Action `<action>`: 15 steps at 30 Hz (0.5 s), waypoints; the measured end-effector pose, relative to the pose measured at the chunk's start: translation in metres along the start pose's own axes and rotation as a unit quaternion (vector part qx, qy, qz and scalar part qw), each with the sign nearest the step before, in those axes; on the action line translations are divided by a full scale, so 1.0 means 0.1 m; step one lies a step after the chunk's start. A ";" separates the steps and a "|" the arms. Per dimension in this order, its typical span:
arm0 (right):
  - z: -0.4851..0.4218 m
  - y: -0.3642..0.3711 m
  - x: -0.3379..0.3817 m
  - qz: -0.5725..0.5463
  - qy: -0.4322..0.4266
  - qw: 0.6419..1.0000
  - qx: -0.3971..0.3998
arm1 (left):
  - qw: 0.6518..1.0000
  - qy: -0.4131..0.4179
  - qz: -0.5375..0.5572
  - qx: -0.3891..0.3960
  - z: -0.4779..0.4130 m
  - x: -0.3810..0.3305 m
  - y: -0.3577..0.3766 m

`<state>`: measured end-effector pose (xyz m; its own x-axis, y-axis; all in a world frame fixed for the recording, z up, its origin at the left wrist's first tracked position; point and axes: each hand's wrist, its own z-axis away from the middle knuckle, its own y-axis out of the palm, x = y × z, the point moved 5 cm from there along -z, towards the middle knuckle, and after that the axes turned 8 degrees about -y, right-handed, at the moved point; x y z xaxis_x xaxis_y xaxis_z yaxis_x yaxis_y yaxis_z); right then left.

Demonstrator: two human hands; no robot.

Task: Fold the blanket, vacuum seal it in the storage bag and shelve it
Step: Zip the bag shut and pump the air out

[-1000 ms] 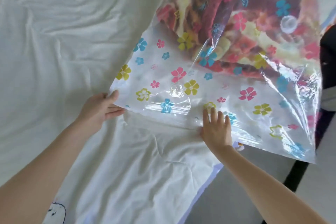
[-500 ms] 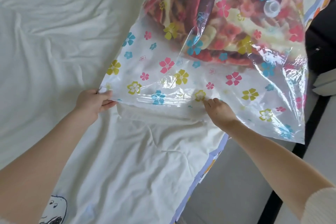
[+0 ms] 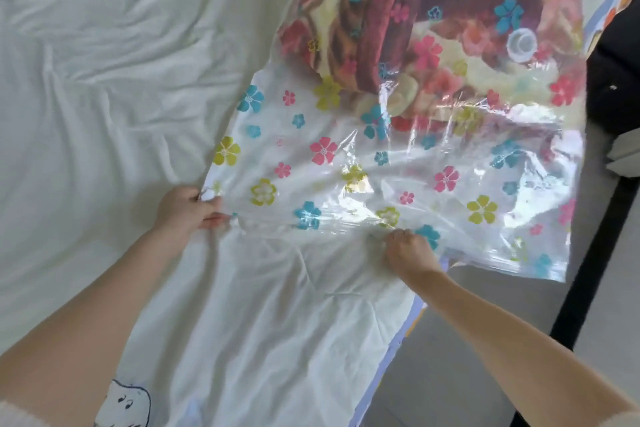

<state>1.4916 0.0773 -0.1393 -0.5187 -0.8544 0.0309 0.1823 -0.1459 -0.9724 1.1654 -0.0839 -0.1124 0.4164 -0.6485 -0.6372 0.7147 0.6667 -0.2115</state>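
Fingers of the left hand (image 3: 188,206) and right hand (image 3: 408,250) pinch the near edge of the flowered storage bag (image 3: 346,166) holding the folded blanket (image 3: 398,10), on the bed (image 3: 104,80).

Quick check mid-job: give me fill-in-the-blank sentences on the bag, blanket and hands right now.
1. The blanket sits inside the flower-printed storage ____.
2. The left hand pinches the bag's near ____.
3. The right hand pinches the bag's open ____.
4. The round valve lies over the ____.

Missing: bag; corner; edge; blanket
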 end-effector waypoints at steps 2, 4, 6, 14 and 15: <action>-0.04 0.13 -0.08 -0.018 0.014 0.999 -0.023 | 1.000 0.007 0.003 0.013 -0.02 -0.05 -0.08; -0.02 0.12 -0.10 0.001 0.022 0.999 -0.034 | 1.000 0.009 0.019 0.017 -0.01 -0.10 -0.15; -0.02 0.01 -0.09 0.029 0.003 0.998 -0.052 | 0.999 0.023 0.026 0.004 0.00 -0.14 -0.19; -0.01 -0.76 0.36 0.067 0.044 0.992 -0.099 | 0.995 0.087 -0.040 0.016 0.01 -0.30 -0.25; -0.06 -0.90 0.55 0.014 0.067 0.991 -0.115 | 0.996 0.082 -0.029 0.021 0.01 -0.32 -0.27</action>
<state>1.4423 0.0465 -0.0514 -0.6257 -0.7800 -0.0122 0.0112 0.0066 -0.9999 1.1336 -0.0814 -0.0854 0.2788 -0.6138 -0.7386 0.7584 0.6125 -0.2227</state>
